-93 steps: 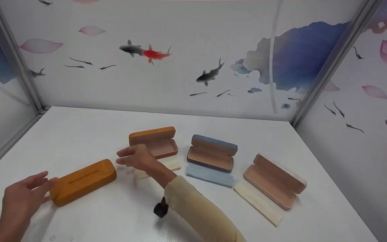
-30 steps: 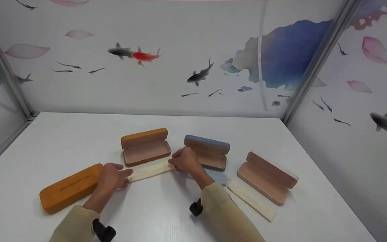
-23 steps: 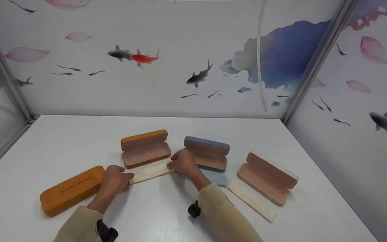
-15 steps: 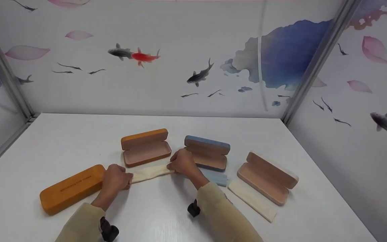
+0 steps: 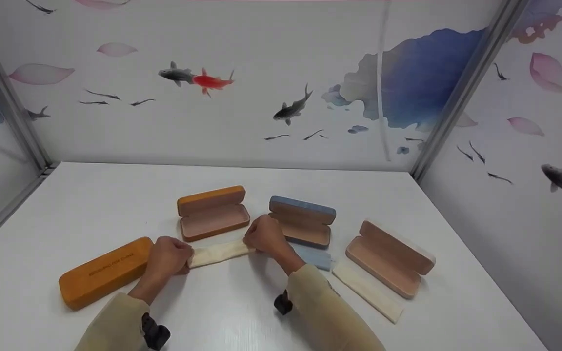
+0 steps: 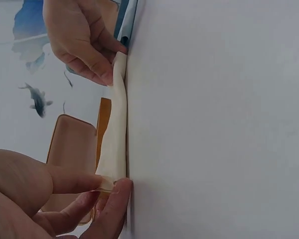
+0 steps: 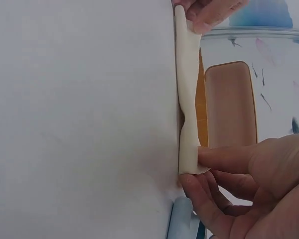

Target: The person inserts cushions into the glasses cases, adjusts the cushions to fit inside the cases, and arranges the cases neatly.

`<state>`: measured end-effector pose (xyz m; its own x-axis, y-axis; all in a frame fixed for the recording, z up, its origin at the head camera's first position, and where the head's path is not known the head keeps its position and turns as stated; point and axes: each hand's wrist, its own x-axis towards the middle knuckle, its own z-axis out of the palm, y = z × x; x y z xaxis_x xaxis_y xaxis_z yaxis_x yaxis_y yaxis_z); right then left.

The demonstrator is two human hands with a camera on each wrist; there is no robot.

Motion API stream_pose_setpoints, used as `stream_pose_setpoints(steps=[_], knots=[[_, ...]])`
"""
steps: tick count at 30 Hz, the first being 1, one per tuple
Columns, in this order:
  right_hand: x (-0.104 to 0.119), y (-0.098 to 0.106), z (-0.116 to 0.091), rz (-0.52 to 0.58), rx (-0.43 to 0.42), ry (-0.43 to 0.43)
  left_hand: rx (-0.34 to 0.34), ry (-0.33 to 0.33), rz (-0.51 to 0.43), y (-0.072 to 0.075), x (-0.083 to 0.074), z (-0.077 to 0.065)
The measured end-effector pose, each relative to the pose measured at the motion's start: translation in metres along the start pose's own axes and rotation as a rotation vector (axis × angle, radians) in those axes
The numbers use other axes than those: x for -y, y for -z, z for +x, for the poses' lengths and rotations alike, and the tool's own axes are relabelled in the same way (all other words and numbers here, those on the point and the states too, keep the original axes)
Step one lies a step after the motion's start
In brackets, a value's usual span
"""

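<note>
A folded cream glasses cloth [image 5: 220,252] lies in front of the open orange glasses case [image 5: 215,224]. At its left end, my left hand [image 5: 166,258] pinches the cloth between thumb and fingers. My right hand [image 5: 267,236] pinches the other end, in front of the open blue case [image 5: 306,233]. Both wrist views show the cloth [image 7: 188,89] stretched between the hands along the tabletop, with a slight wave in it. Right beside my left hand sits a closed orange glasses case [image 5: 105,273] with lettering on its lid.
A folded blue cloth [image 5: 316,257], partly hidden by my right arm, lies before the blue case. On the right stand an open case with a pale lid [image 5: 388,263] and a second cream cloth [image 5: 366,293]. Printed panels enclose the white table [image 5: 232,312].
Three seconds ago my hands were by the closed orange case's ends; both have since moved right and taken the cream cloth's ends. Over the last second the cloth has become slightly wavy.
</note>
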<state>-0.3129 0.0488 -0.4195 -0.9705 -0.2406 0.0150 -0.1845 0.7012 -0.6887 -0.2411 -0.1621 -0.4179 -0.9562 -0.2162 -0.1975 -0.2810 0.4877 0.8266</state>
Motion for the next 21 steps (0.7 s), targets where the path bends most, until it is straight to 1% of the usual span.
stream_pose_setpoints(steps=[2, 6, 9, 12, 14, 19, 21], knots=[[0.001, 0.002, 0.001, -0.001, -0.003, -0.001, 0.007, -0.008, -0.006, 0.004, -0.002, -0.002], [0.004, 0.005, 0.004, 0.013, 0.019, -0.067, 0.062, 0.01, -0.047, 0.01, -0.006, -0.002], [0.007, 0.008, 0.008, 0.018, 0.044, -0.111, 0.094, 0.033, -0.078, 0.013, -0.009, 0.001], [0.009, 0.011, 0.013, 0.049, 0.068, -0.139, 0.102, 0.061, -0.086, 0.015, -0.012, 0.005], [0.009, 0.012, 0.017, 0.084, 0.074, -0.161, 0.107, 0.079, -0.107, 0.016, -0.014, 0.009], [0.007, 0.013, 0.027, 0.186, 0.064, -0.196, 0.109, 0.117, -0.238, 0.018, -0.019, 0.017], [0.007, 0.012, 0.03, 0.228, 0.056, -0.201, 0.102, 0.123, -0.271, 0.019, -0.021, 0.02]])
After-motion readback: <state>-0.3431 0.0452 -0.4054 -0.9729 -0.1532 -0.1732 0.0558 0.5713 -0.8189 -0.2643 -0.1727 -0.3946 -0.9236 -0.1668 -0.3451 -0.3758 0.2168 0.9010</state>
